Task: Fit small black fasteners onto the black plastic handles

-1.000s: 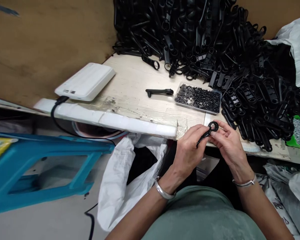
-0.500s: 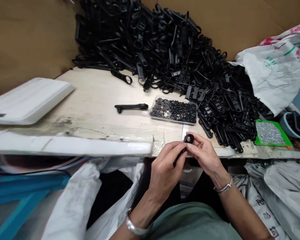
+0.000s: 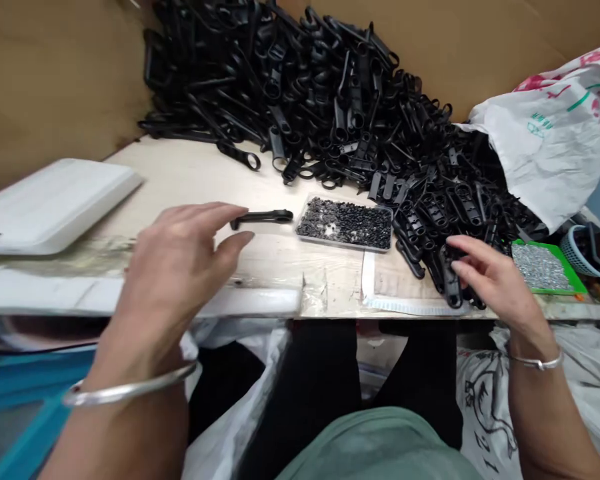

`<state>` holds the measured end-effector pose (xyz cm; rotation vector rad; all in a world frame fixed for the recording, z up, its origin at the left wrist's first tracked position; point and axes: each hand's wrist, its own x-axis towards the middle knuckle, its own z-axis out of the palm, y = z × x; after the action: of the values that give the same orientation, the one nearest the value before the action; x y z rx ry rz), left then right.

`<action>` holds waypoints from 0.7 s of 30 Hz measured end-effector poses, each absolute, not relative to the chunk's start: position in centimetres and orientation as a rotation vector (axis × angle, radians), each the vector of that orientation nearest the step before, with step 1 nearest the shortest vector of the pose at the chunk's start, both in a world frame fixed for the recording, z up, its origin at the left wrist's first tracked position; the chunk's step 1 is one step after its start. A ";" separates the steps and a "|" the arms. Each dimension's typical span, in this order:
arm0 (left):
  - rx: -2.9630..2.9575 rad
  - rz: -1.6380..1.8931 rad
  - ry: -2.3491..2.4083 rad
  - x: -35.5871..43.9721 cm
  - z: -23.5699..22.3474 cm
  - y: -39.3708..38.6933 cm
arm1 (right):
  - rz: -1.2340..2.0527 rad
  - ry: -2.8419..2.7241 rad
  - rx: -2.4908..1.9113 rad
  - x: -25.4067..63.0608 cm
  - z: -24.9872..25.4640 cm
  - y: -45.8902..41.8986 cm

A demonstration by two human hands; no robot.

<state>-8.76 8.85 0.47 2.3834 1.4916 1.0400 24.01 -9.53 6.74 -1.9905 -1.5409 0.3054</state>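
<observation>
My left hand point(image 3: 187, 257) reaches over the left part of the table, thumb and fingers apart. Just beyond its fingertips lies a long black plastic handle point(image 3: 265, 217) with a rounded end. At the front of a big heap of black parts point(image 3: 435, 207), my right hand point(image 3: 495, 280) pinches a short black plastic piece point(image 3: 451, 277) between thumb and fingers. Between the hands sits a shallow clear tray point(image 3: 343, 249) of tiny black pieces.
A white plastic box-like object point(image 3: 55, 207) stands at the left. To the right are a green tray point(image 3: 577, 280) of small silvery pieces, a blue basket point(image 3: 577, 250) and a white plastic bag point(image 3: 540, 133). Cardboard point(image 3: 510, 53) rises behind the heap.
My hands, together on a black ringed part before, have parted. My left hand moved left and opened; my right moved right and closed on a piece by the heap. The ringed part is out of sight.
</observation>
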 end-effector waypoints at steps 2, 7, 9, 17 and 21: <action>2.510 0.784 1.532 -8.7 0.4 10.3 | 0.226 -1.745 -2.025 22.9 5.5 -9.3; 2.601 0.303 1.509 -8.1 0.9 11.6 | -0.298 -1.947 -2.293 21.3 3.4 -8.5; 2.604 0.247 1.518 -7.9 0.9 11.9 | -0.452 -1.966 -2.400 21.0 3.1 -8.1; 2.665 0.223 1.570 -7.5 -0.2 13.4 | -0.615 -2.036 -2.407 20.6 2.5 -8.3; 2.632 0.322 1.608 -8.2 -0.1 12.8 | -0.665 -2.083 -2.244 21.5 1.8 -8.8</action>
<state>-8.16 12.84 -0.11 2.6324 1.6081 0.3222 21.51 -8.82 1.85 -2.2443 -2.0831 -0.6649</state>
